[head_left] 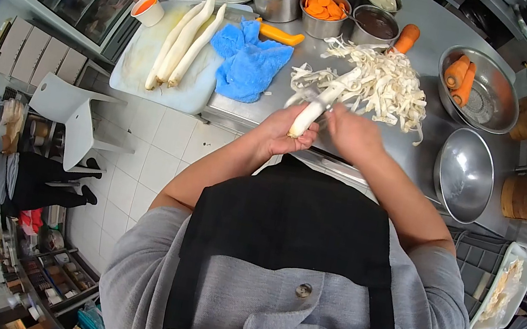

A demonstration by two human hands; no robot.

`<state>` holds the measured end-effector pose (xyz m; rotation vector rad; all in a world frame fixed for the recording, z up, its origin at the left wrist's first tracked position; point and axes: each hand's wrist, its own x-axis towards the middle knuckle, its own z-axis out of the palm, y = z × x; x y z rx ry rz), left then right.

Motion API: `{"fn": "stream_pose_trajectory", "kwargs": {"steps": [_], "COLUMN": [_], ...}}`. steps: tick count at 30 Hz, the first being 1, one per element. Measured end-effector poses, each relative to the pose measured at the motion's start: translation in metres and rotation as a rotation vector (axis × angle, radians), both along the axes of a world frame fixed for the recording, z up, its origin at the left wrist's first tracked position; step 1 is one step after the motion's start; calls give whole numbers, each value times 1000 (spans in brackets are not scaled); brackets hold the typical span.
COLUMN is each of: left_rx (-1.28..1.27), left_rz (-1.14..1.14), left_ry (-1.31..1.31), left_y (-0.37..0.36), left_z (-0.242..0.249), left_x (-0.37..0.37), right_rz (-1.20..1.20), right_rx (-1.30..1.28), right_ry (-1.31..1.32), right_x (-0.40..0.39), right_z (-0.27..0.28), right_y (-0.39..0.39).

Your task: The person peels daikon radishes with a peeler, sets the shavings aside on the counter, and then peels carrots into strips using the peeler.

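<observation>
A long white root (pixel 313 115) lies across my left hand (pixel 287 130), whose fingers wrap round its lower end. My right hand (pixel 355 135) is closed close to the root's right side; a blurred thing at its fingertips is too smeared to name. Beyond the hands a heap of pale peelings (pixel 390 88) covers part of the steel counter (pixel 412 159). Several whole white roots (pixel 186 45) rest on the white cutting board (pixel 134 60) at the left. Between board and peelings sits a crumpled blue cloth (pixel 248 63).
A steel bowl with carrots (pixel 477 93) and a second steel bowl (pixel 464 173) stand at the right. Along the back are sliced carrots in a pot (pixel 323 13), an orange-handled tool (pixel 279 33) and an orange-topped cup (pixel 148 9). Other people (pixel 38 185) are at the far left and lower right.
</observation>
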<state>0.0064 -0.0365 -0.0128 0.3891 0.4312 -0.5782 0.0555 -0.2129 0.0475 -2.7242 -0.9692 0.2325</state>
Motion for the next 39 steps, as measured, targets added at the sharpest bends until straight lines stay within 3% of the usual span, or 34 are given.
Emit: {"fn": "stream_pose_trajectory", "kwargs": {"steps": [7, 10, 13, 15, 19, 22, 25, 29, 34, 39], "left_rx": [-56, -137, -132, -108, 197, 365, 374, 414, 651, 512], "left_rz": [-33, -63, -32, -9, -27, -67, -65, -30, -62, -50], "left_ry": [-51, -56, -36, -28, -87, -144, -157, -135, -259, -205], "left_y": [12, 22, 27, 30, 19, 8, 6, 13, -1, 8], "left_z": [7, 6, 1, -2, 14, 15, 14, 13, 14, 11], "left_x": [-12, -20, -25, -25, -25, -25, -23, -26, -28, -26], "right_rz": [-217, -342, -340, -319, -284, -298, -423, -436, -435, -404], "right_rx": [-142, -100, 17, 93, 442, 597, 695, 674, 778, 807], "right_ry": [-32, 171, 39, 85, 320, 281, 806, 694, 890, 896], "right_x": [107, 109, 92, 72, 52, 57, 70, 75, 69, 79], "right_z": [-40, -26, -36, -31, -28, -57, -43, -48, -44, -50], "right_y": [-30, -28, -23, -17, 2, 17, 13, -1, 7, 5]}}
